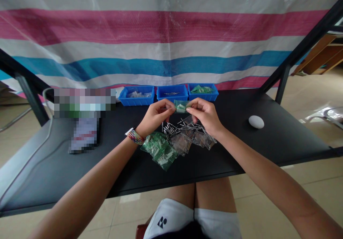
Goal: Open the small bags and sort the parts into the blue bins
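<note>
Green plastic, front and centre on my feed — one small green bag (181, 106) spans the gap between two bare hands, held up over the black table (270, 124), on this side of the blue bins (205, 97). Left hand (158, 114) has thumb and fingertips pinching one end; right hand (205, 114) pinches the other, and something pale shows inside the plastic. From where I sit, I'd call this the pinch-and-hold step: a single bag, gripped at both ends. Whether its mouth is sealed or parted I can't honestly tell — too small from up here.

Nearer the person, what a spread! Loose metal pins (170, 130) lie in a jumble, clear bags (182, 144) beside them, and a heap of green bags (163, 153) close by the left wrist. Beyond the hands, the left bin (139, 102) holds clear packets, the middle bin (170, 98) a few metal pieces, the right bin green packets.

So what does the next move call for? In my judgement, both pinches even, the bag level so nothing slides out if that mouth is open, and the knuckles well clear of those pins.
</note>
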{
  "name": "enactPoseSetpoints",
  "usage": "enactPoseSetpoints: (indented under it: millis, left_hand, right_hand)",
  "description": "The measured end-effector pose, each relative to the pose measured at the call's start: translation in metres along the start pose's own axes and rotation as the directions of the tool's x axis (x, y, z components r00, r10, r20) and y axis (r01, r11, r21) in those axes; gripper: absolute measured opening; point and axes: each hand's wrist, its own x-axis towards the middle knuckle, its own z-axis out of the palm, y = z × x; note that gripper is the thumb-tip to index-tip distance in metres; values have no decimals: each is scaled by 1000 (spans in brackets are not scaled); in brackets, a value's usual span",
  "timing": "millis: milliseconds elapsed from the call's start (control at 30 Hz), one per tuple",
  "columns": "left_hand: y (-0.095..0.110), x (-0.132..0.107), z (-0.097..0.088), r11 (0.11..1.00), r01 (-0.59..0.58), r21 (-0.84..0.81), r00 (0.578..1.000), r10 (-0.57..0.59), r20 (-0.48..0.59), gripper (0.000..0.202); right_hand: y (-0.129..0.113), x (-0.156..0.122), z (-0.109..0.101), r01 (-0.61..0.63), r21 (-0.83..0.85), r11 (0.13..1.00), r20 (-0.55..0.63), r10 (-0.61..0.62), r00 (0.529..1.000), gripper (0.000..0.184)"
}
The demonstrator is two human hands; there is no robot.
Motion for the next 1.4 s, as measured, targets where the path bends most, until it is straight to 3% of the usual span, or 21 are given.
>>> enactPoseSetpoints:
  millis: [233,433,700,900,1200,1400]
  left_hand:
    - [-3,-1,1,973,132,-189,991,-134,0,37]
    - [-1,-1,3,935,176,-308,981,-193,-25,40]
    - [-4,-1,5,929,144,-342,985,-167,-40,51]
    - [-12,1,5,954,96,-286,989,-125,-85,39]
    - [-11,1,5,934,180,-309,974,-213,-75,42]
    - [-6,1,2,927,207,-314,963,-250,-103,34]
  right_hand:
    - [-1,-3,2,12,73,997,-23,-10,1000,27]
    - [0,-6,3,62,42,997,-40,-60,997,32]
    - [5,-5,5,101,-26,994,-76,-103,992,28]
    - [8,-5,5,94,-12,996,-58,-94,994,23]
    - [8,3,0,-14,33,999,33,13,999,24]
    - [16,20,-23,20,39,999,-159,-14,987,24]
